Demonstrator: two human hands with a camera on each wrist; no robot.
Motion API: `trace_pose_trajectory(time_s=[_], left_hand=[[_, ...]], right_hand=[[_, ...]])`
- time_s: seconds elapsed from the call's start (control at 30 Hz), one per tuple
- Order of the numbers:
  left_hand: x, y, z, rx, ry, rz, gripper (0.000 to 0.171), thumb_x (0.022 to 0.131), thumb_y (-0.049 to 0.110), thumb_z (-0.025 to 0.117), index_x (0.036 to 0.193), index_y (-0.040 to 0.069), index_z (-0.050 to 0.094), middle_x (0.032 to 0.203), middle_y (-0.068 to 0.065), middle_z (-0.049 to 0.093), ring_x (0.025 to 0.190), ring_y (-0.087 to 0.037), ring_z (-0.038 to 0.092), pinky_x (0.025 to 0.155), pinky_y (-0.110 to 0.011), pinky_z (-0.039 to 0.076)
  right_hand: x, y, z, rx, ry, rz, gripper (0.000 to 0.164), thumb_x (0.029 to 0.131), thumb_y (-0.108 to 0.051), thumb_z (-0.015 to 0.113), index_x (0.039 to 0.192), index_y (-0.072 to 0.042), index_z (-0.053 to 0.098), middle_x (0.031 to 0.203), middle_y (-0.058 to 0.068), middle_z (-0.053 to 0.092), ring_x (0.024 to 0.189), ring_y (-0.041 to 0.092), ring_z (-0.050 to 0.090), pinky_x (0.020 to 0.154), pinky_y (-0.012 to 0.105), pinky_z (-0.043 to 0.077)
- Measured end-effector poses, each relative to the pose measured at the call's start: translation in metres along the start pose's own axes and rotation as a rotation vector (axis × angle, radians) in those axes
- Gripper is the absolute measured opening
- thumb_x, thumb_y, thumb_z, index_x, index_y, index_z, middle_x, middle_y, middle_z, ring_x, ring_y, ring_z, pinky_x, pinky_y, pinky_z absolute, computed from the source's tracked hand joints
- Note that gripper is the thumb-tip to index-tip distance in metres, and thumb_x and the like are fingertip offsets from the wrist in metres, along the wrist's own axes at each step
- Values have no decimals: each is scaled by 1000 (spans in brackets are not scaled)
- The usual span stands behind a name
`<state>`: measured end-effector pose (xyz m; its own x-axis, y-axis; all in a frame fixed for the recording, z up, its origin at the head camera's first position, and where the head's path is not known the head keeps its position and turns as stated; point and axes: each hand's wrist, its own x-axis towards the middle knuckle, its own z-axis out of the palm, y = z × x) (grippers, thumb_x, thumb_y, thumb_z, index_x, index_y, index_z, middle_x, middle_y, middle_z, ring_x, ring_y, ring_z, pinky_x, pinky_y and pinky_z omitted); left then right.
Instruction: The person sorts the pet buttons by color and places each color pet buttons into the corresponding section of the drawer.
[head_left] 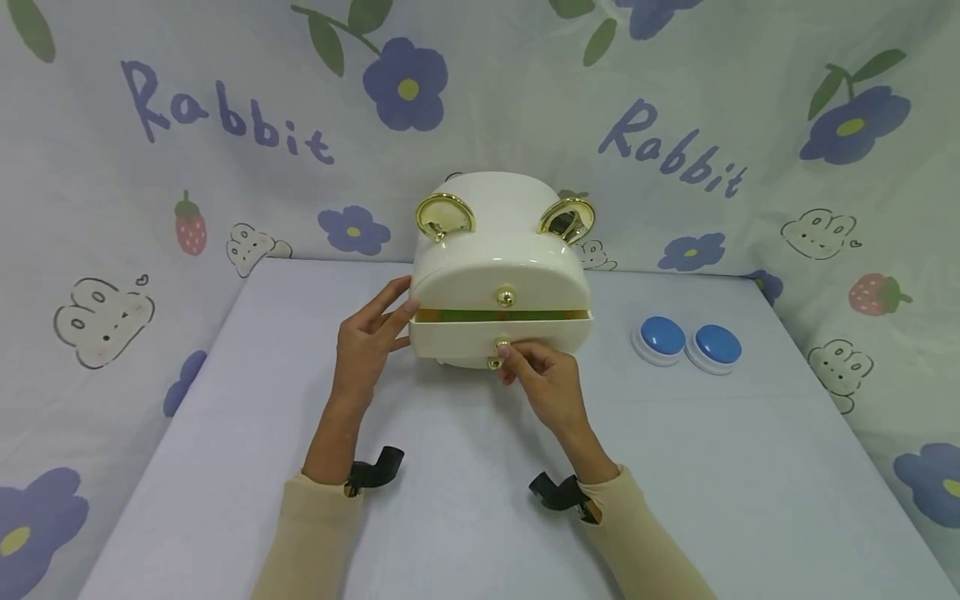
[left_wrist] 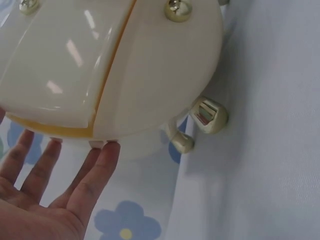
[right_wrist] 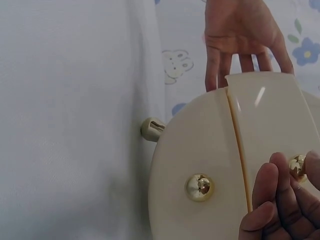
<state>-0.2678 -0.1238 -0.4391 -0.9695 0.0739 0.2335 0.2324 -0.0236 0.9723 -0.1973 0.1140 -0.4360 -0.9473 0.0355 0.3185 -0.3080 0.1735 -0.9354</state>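
Tabletop [head_left: 450,517] bears a drawer box [head_left: 498,273] — interior [head_left: 471,316] mostly hidden.

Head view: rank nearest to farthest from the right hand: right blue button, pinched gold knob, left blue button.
1. Pinched gold knob, in the right hand.
2. Left blue button, right of the hand.
3. Right blue button, farthest right.

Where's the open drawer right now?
In the head view, the drawer juts from the middle of the white cabinet, the left hand beside its left end and the right hand pinching its gold knob.
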Motion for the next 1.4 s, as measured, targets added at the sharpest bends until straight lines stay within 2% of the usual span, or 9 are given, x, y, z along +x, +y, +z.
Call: trace_pose_trajectory(time_s=[0.07,0.17,0.47,0.6,0.77,0.83,0.97,1.17,1.4], left_hand=[[0,0,0,-1,-1,-3,47,98,34,68,143,23,59,148,7,51,120,-18,61,84,-30,62],[0,-1,0,1,-2,-6,47,98,32,67,144,21,58,149,6,50,120,-19,61,84,-31,62],[0,-1,1,-9,5,1,47,96,38,69,141,26,60,147,9,52,120,-19,61,84,-32,62],[-1,0,1,-20,-1,10,47,96,37,69,141,25,60,147,8,52,120,-19,62,84,-33,62],[-1,0,0,-20,-9,10,47,97,35,69,141,24,60,148,7,52,120,-19,62,85,-34,62],[-1,-1,0,-16,-11,11,47,97,35,69,141,24,60,148,7,52,120,-18,62,86,-35,62],[-1,-1,-1,-7,-16,16,47,97,34,69,142,24,60,147,8,52,120,-18,62,85,-35,62],[0,-2,-2,0,-24,16,46,97,33,69,142,25,60,148,7,52,120,-19,62,86,-38,61],[-1,-1,-4,31,-39,25,49,95,29,72,142,26,59,148,8,51,122,-21,60,85,-39,61]], right_hand=[[1,-1,0,1,4,6,17,94,-1,69,96,16,70,76,25,67,69,38,65,65,45,62],[2,-1,0,-2,13,9,17,94,-1,69,95,16,70,76,25,67,68,37,65,65,44,62],[4,-2,1,0,20,7,19,95,-2,68,95,17,69,76,25,67,68,40,64,67,58,59],[5,-2,2,1,23,7,20,95,-2,68,94,17,69,76,26,67,69,43,63,65,50,61],[7,-1,4,12,32,18,19,95,-1,68,93,18,69,75,27,66,69,43,63,62,31,60],[8,-1,5,13,36,16,19,95,-1,68,93,18,68,75,28,66,70,43,62,62,31,60],[10,-1,7,19,36,2,19,95,-1,67,95,19,67,78,31,65,71,44,62,64,40,61],[12,-1,8,16,42,-5,19,95,-1,67,95,19,67,78,32,64,71,44,62,62,30,59],[12,-2,9,26,39,5,20,95,0,67,96,20,66,79,33,65,72,47,62,69,62,57]])
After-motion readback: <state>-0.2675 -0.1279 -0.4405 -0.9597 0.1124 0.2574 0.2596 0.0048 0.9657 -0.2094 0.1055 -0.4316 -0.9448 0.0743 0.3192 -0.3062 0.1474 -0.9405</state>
